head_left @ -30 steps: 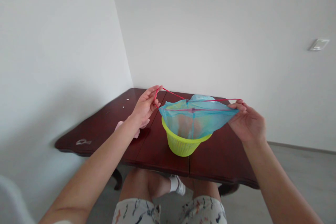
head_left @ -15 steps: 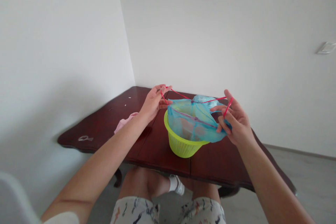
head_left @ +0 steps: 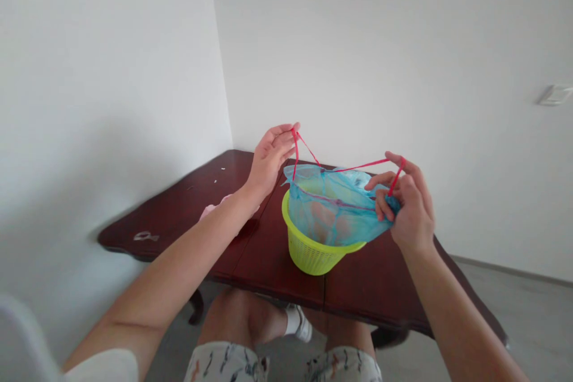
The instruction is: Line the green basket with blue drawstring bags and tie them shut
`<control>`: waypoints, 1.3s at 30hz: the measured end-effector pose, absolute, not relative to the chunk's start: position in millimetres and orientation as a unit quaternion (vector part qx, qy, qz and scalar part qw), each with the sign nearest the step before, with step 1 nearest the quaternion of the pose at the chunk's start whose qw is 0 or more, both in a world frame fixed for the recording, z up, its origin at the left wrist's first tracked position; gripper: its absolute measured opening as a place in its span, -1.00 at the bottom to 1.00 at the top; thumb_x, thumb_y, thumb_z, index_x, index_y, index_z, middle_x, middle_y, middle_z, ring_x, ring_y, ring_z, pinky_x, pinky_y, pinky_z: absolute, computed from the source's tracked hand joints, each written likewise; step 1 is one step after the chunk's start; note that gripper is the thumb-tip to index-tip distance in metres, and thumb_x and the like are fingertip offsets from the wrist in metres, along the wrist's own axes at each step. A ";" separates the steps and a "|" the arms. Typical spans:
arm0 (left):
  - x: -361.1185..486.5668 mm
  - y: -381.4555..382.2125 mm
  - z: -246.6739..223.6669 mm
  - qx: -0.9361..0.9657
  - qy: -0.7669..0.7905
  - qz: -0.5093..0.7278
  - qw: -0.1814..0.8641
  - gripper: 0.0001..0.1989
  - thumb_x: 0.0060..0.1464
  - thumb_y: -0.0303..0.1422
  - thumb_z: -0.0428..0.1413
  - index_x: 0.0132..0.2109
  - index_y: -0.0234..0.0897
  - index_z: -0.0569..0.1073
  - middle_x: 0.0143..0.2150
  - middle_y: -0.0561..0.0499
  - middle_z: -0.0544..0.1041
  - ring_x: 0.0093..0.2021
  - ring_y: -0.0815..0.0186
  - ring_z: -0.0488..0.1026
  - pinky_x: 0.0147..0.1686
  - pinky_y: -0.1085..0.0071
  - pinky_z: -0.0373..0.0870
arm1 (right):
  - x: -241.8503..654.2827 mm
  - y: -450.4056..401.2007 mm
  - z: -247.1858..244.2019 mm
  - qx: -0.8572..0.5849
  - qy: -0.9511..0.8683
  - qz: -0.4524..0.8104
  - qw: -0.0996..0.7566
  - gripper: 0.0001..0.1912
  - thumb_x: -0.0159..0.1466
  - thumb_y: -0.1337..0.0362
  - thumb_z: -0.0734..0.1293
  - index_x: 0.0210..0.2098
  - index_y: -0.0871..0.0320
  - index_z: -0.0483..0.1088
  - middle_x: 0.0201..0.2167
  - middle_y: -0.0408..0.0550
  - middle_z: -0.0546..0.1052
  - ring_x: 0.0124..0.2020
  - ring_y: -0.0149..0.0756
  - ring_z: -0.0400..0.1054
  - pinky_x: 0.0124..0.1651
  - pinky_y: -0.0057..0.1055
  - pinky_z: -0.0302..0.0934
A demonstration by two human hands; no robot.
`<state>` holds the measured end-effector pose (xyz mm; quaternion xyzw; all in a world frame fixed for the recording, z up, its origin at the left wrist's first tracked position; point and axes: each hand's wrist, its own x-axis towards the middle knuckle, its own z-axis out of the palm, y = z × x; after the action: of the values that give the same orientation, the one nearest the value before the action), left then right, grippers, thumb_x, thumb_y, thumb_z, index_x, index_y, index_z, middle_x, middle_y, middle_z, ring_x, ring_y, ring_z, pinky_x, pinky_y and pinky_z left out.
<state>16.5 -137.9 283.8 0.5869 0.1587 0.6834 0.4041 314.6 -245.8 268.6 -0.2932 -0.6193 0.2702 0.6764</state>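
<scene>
The left hand (head_left: pixel 269 160) hooks the red drawstring (head_left: pixel 362 165), the right hand (head_left: pixel 412 208) holds it and the blue bag (head_left: pixel 338 219), which uneven pulling may tear.

White scraps (head_left: pixel 222 168) lie on the table (head_left: pixel 268 253), a switch (head_left: pixel 555 95) on the wall (head_left: pixel 380 59)

The person wears a plain white sleeve (head_left: pixel 107 365), its hem ending above the left elbow (head_left: pixel 141 325); the forearms (head_left: pixel 201 245), the left hand (head_left: pixel 271 160) and the right hand (head_left: pixel 412 206) are bare; off-white shorts (head_left: pixel 226 361) carry scattered dark squiggles with touches of orange-brown, and stop above bare knees (head_left: pixel 235 307); lower down show a white sock (head_left: pixel 292 319) and a mostly white shoe (head_left: pixel 305 329), its details too small to tell.
</scene>
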 end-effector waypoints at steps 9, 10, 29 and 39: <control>66.8 -167.8 318.5 0.779 0.037 0.534 0.326 -0.33 0.40 0.00 0.50 0.46 -0.03 0.47 0.64 -0.28 0.47 0.08 0.17 0.75 0.05 0.24 0.71 | 277.3 -230.1 312.6 -0.297 -0.795 -0.039 0.527 -0.87 0.69 0.24 0.30 0.05 0.02 0.52 -0.08 0.03 0.64 -0.12 -0.12 0.56 -0.06 -0.14 0.46; 68.6 -167.1 316.3 0.787 0.035 0.524 0.324 -0.28 0.35 0.01 0.53 0.48 -0.02 0.47 0.64 -0.29 0.47 0.08 0.16 0.74 0.00 0.27 0.69 | 275.7 -230.5 315.2 -0.282 -0.810 -0.066 0.510 -0.89 0.66 0.27 0.31 0.02 0.02 0.51 -0.09 0.03 0.63 -0.10 -0.09 0.55 -0.04 -0.11 0.45; 81.5 -174.2 294.2 0.789 0.067 0.420 0.442 -0.46 0.62 0.17 0.17 -0.05 -0.24 0.57 -0.32 0.09 0.48 -0.41 0.39 0.45 -0.38 0.43 0.44 | 281.1 -245.1 308.5 -0.301 -0.763 -0.016 0.571 -0.78 0.74 0.10 0.30 0.24 0.01 0.49 0.19 0.13 0.61 0.15 -0.03 0.58 0.17 -0.02 0.53; 78.4 -179.9 271.1 0.767 0.136 0.511 0.363 -0.50 0.63 0.20 0.14 0.11 -0.16 0.55 -0.16 0.02 0.49 -0.31 0.31 0.39 -0.30 0.35 0.46 | 273.1 -224.7 271.5 -0.341 -0.673 0.273 0.597 -0.41 0.42 -0.35 0.61 -0.23 0.04 0.53 -0.43 -0.15 0.58 -0.47 -0.32 0.41 -0.46 -0.39 0.29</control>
<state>78.4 -179.9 271.1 0.7672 0.1360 0.5110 0.3630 273.1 -224.7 271.5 -0.3414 -0.6729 0.2727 0.5969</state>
